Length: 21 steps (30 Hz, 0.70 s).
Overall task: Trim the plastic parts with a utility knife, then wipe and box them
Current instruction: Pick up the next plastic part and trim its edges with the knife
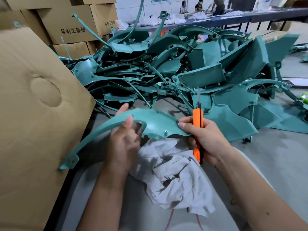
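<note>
Two hands meet over our lap, sharing one teal plastic part (150, 124), a curved piece with a long thin arm that sweeps down to the left and ends in a small tab beside the cardboard box (38, 114). Our left hand (124, 140) takes the part near its middle, the thumb lying on the upper face and the fingers curled behind, so that grip is holding the part. Our right hand (205, 135) is wrapped round the orange utility knife (197, 129), its grip closed on the handle, and the thumb tip presses on the right end of the same part. The knife stands almost upright, its blade pointing away from us toward the heap, the handle crossing just behind the part's right edge. Under both hands a crumpled grey-white cloth (175, 174) lies on our lap, touching neither the knife blade nor the box.

Ahead of us a big pile of teal plastic parts (175, 64) lies spread on the grey floor (275, 147), tangled together. The large cardboard box stands at our left, its flap tilted toward us, with more stacked cartons (70, 25) behind it. Far off, a long table (216, 20) carries white bags, with a few people beside it.
</note>
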Motion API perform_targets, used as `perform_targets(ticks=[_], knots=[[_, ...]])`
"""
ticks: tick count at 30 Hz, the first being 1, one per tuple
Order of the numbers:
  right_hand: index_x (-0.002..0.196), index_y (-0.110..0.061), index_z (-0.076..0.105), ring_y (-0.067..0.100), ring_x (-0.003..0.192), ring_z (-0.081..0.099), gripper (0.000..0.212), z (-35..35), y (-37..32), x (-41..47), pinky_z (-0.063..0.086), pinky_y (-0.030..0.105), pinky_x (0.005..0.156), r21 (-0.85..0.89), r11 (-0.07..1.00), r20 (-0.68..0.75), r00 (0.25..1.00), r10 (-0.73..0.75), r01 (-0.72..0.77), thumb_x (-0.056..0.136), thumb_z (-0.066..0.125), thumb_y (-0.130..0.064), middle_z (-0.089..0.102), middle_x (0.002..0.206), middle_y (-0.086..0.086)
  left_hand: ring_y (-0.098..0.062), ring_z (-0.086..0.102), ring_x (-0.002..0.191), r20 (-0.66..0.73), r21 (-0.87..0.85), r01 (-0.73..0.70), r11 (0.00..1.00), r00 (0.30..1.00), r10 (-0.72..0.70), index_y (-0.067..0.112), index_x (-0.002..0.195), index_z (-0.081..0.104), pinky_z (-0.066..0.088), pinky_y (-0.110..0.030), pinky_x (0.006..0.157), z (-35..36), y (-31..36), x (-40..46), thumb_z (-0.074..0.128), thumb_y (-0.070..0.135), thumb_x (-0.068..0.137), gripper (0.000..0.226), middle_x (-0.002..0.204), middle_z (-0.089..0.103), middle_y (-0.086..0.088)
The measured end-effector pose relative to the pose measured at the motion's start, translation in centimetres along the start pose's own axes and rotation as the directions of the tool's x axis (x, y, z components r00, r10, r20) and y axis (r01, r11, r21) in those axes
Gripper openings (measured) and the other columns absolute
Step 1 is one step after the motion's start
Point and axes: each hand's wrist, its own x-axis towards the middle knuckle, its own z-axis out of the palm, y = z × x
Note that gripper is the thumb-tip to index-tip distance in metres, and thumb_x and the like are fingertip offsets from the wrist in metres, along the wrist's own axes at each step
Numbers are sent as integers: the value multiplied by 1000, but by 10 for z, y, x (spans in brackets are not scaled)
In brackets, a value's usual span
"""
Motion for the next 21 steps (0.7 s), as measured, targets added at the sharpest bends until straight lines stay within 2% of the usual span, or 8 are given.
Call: perform_targets(ticks=[2, 5, 8, 10, 12, 15, 18, 21], knots=[[81, -19, 78, 16, 37, 44, 11, -1, 1, 2, 37, 22, 38, -82, 988, -28, 990, -136, 133, 88, 81, -10, 56, 59, 3, -31, 74, 107, -79, 141, 90, 986, 994, -79, 5, 129, 60, 62, -35, 79, 13, -6, -7, 79, 44, 72, 72, 116, 76, -14], [83, -17, 72, 22, 41, 47, 12, -1, 1, -2, 43, 29, 43, -306, 907, -8, 952, -306, 289, 93, 79, -15, 54, 56, 3, -33, 76, 100, -118, 160, 120, 980, 988, -101, 6, 118, 69, 61, -34, 72, 27, -14, -12, 83, 32, 74, 53, 111, 76, -20], [82, -14, 67, 20, 47, 46, 26, -3, -3, -6, 43, 33, 44, -355, 852, 16, 913, -407, 386, 94, 75, -36, 48, 56, 4, -21, 78, 89, -150, 303, -60, 951, 983, 109, 34, 91, 79, 60, -28, 67, 32, -15, -12, 79, 28, 65, 26, 97, 80, -2], [81, -11, 64, 19, 48, 44, 47, -8, -10, -7, 38, 31, 46, -383, 824, -42, 883, -468, 418, 97, 59, -55, 43, 56, 9, -15, 76, 92, -93, 390, -167, 906, 971, 220, 42, 94, 77, 59, -27, 70, 33, -11, -11, 73, 33, 66, 30, 98, 79, 6], [78, -12, 61, 22, 50, 47, 55, -14, -13, -5, 38, 30, 50, -514, 728, -59, 828, -558, 454, 102, 44, -59, 47, 56, 5, -13, 76, 94, -56, 416, -198, 887, 969, 243, 44, 98, 75, 59, -30, 71, 28, -7, -11, 72, 33, 69, 31, 100, 78, 9], [84, -14, 57, 28, 66, 53, 50, -21, -11, -2, 44, 44, 64, -651, 595, 17, 793, -609, 471, 105, 41, -57, 57, 69, 4, -14, 76, 91, -68, 421, -156, 894, 977, 203, 37, 93, 76, 58, -27, 71, 25, -6, -10, 74, 33, 64, 30, 96, 78, 6], [97, -26, 57, 16, 71, 56, 36, -24, -10, 0, 43, 29, 67, -693, 527, 111, 795, -597, 492, 106, 42, -57, 60, 77, -1, -18, 73, 80, -101, 380, -92, 920, 985, 140, 27, 79, 77, 57, -32, 67, 29, -10, -13, 73, 30, 53, 26, 82, 74, 2], [95, -32, 56, 19, 73, 54, 24, -28, -14, 3, 42, 32, 68, -677, 498, 233, 799, -555, 543, 108, 45, -48, 58, 78, 0, -25, 68, 69, -81, 242, 33, 970, 997, -14, 15, 69, 74, 57, -36, 68, 33, -9, -16, 72, 22, 45, 26, 74, 68, -9]])
